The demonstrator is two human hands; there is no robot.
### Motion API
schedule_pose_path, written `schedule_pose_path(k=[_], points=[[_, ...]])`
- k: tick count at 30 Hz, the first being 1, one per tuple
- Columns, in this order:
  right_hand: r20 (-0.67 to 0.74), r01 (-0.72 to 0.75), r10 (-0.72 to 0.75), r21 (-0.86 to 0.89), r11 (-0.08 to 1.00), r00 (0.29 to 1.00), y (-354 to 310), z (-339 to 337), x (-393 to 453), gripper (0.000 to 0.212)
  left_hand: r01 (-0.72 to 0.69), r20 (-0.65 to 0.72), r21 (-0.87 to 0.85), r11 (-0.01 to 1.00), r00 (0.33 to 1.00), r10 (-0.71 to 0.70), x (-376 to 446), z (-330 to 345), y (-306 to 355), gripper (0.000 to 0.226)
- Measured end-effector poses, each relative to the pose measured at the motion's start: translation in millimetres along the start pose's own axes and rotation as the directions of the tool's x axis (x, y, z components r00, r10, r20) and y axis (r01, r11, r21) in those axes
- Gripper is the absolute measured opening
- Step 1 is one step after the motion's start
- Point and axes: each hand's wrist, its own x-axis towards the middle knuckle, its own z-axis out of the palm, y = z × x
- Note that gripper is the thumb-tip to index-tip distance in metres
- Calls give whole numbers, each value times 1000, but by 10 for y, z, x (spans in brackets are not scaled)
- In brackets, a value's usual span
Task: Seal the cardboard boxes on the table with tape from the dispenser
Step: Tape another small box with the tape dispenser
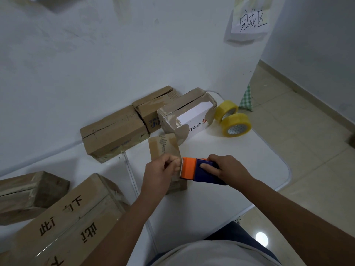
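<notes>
A small brown cardboard box [164,145] lies on the white table [240,156] in front of me, with clear tape over its far end. My right hand [228,169] grips a blue and orange tape dispenser [194,169] above the box's near end. My left hand [160,172] pinches the tape end at the dispenser's toothed blade and covers the near part of the box. Several more cardboard boxes stand around: a flat one [113,131], a smaller one [153,107] and a white-sided one [188,114] at the wall.
Two yellow tape rolls [233,120] stand at the back right of the table. Two larger boxes [63,219] lie at the near left. The table's rounded right edge [288,169] drops to a tiled floor. A paper sign [251,20] hangs on the wall.
</notes>
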Motion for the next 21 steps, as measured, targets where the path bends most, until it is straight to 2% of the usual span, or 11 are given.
schedule_pose_path(k=[2,7,11,13,15,16,17,18,21], points=[[1,-1,1,-34,999,1000,4,35,13,42,13,-3,14,1000,1000,-13,-1,3,12,14],[14,-42,44,-98,994,999,-12,59,31,42,-53,31,200,978,998,48,58,-19,34,13],[53,-100,102,-35,994,993,-66,96,129,50,-123,134,410,904,988,74,19,-25,37,17],[61,-174,186,-167,970,981,76,99,133,58,-224,130,432,874,974,186,-59,-51,171,15],[84,-246,293,-356,901,952,392,72,-13,61,-378,61,394,838,920,386,-91,-144,393,18],[78,-286,337,-374,882,938,550,58,-108,64,-413,38,396,820,900,435,-49,-201,458,19],[46,-326,361,-339,883,931,670,61,-188,67,-413,37,395,820,899,436,35,-251,471,19],[-1,-365,379,-272,890,925,741,72,-244,69,-367,51,382,848,925,377,131,-276,429,19],[-93,-368,358,-135,920,929,669,134,-190,62,-114,123,271,956,989,83,294,-144,205,21]])
